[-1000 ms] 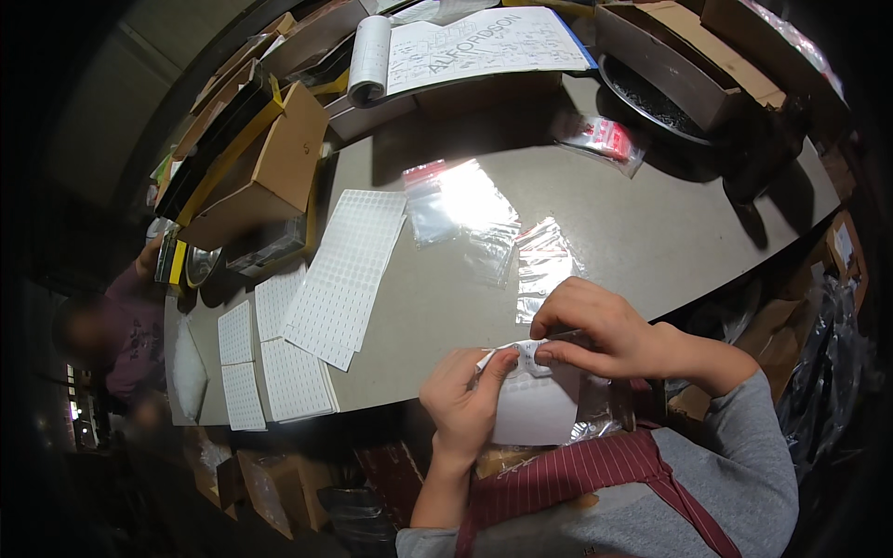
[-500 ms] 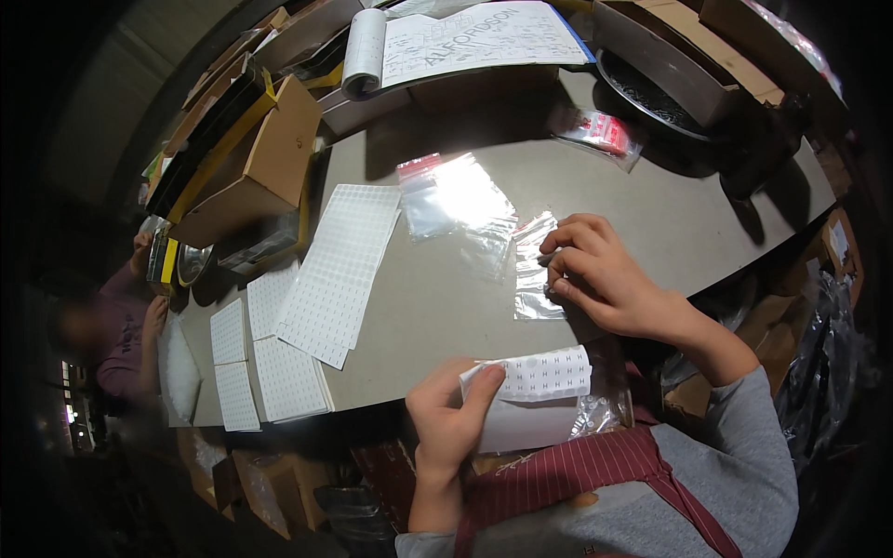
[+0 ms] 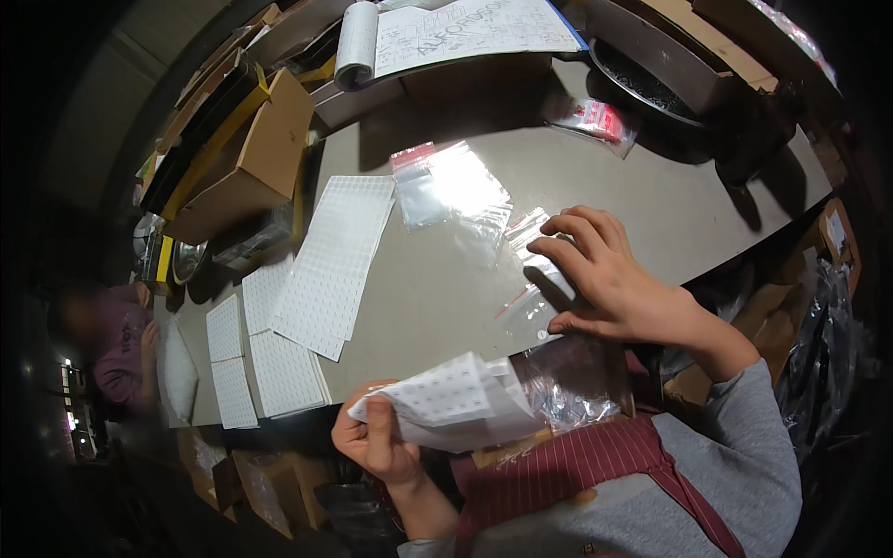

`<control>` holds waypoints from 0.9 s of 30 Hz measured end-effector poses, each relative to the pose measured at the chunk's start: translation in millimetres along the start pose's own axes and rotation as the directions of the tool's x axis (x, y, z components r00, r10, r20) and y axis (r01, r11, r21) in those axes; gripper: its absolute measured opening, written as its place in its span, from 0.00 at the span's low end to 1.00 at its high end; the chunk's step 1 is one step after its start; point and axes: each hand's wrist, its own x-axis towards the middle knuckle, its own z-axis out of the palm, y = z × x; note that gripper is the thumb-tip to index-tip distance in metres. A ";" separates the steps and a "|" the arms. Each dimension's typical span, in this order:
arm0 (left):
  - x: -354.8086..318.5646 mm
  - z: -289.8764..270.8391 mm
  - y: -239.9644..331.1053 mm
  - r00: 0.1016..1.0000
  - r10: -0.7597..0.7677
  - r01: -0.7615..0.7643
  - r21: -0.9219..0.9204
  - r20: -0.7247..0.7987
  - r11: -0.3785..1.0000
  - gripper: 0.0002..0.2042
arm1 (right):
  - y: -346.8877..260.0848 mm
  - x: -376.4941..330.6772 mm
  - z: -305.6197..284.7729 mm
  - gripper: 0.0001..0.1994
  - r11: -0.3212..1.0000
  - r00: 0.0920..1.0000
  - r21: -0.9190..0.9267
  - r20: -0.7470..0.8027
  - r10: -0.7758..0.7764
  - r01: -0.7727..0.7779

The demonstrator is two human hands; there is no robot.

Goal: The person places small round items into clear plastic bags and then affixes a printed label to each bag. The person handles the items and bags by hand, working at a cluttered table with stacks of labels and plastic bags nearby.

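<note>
My left hand (image 3: pixel 377 442) pinches a curled sheet of small round stickers (image 3: pixel 437 395) at its left end, above the table's near edge. Over the small clear zip bags (image 3: pixel 530 234) my right hand (image 3: pixel 609 274) is spread, its thumb apart from the fingers. Just by that thumb lies a clear bag with a round sticker (image 3: pixel 544 333) on it. Whether the right fingertips touch the bags cannot be made out. Below the right hand, an open box (image 3: pixel 625 372) at my lap contains clear bags. More zip bags (image 3: pixel 423 186), some with red tops, lie farther up the table.
Sticker sheets (image 3: pixel 339 251) and stacks of smaller sheets (image 3: pixel 286 372) lie on the left. Cardboard boxes (image 3: pixel 270 139) rise behind them. A notepad (image 3: pixel 474 37), a round pan (image 3: pixel 642 84) and a red-marked packet (image 3: pixel 595 121) are at the back. Another person (image 3: pixel 121 344) sits far left.
My left hand has moved left with the sticker sheet, which now curls and tilts. The right hand has spread its fingers, and a bag with a sticker now shows beside its thumb.
</note>
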 end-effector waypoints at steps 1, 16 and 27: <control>0.9 -0.7 0.4 1.000 0.004 -0.005 -0.034 -0.018 0.999 0.12 | -3.1 -4.2 -1.3 0.42 1.000 1.000 -0.018 0.024 0.006 -0.005; 9.9 25.7 12.7 0.879 0.070 -0.260 0.352 0.471 0.899 0.08 | -3.4 -6.4 7.0 0.22 0.948 0.957 0.154 0.043 -0.288 0.278; 12.7 26.3 12.1 0.845 0.064 -0.298 0.369 0.530 0.880 0.08 | 4.4 -18.3 -20.5 0.11 0.793 0.954 0.555 -0.003 -0.300 0.251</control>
